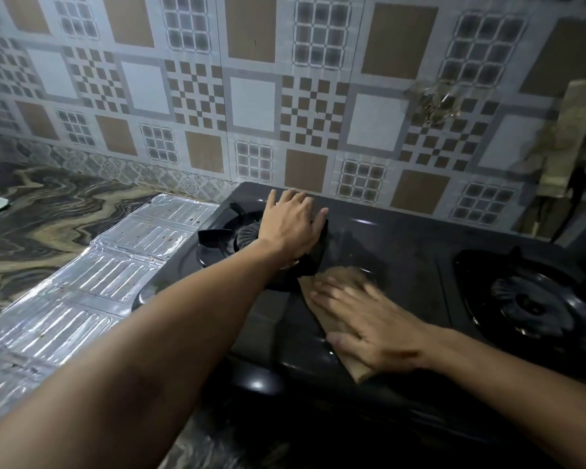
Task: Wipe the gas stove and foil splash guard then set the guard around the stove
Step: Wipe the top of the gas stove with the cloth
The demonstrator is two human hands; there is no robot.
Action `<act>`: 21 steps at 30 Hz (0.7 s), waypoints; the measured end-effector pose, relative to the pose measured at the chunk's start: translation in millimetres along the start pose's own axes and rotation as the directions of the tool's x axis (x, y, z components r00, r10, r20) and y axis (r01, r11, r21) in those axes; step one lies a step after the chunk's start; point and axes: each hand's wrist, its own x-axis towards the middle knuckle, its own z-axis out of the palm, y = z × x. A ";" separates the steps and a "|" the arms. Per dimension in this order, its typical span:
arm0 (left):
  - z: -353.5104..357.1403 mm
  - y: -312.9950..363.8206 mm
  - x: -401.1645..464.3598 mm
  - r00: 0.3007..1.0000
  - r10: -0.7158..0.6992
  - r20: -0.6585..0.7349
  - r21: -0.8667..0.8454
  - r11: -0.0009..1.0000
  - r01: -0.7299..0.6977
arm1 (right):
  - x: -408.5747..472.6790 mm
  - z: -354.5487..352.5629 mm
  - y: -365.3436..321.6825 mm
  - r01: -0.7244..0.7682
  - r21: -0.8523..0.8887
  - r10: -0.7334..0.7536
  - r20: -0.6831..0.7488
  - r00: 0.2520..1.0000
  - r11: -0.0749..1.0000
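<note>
On the bench, the left hand (293, 225) lies flat-fingered bracing the gas stove (403, 252) while the right hand (369, 323), fingers spread, presses a brown cloth (349, 362) to wipe it.

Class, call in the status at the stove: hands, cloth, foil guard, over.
Left hand flat on the stove by the left burner. Right hand pressing the brown cloth mid-stove. Foil guard lying flat on the counter, not yet set up.
</note>
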 end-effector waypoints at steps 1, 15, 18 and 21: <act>-6.7 -9.9 -4.4 1.000 0.003 0.000 0.019 1.000 -0.003 | 3.2 -1.9 0.3 -0.035 0.016 0.035 -0.007 0.999 0.999; -69.2 -142.8 -86.2 0.898 -0.387 0.208 -0.162 0.892 0.422 | 15.5 13.9 -93.4 -0.197 -0.042 0.194 -0.060 0.979 0.979; -73.7 -152.3 -105.1 0.780 -0.553 0.292 -0.270 0.735 0.622 | 33.1 13.3 -113.1 -0.142 -0.033 0.141 -0.049 0.989 0.989; -81.8 -161.7 -123.3 0.636 -0.606 0.478 -0.419 0.480 0.771 | 71.1 11.7 -138.8 -0.117 -0.025 0.115 -0.055 0.992 0.993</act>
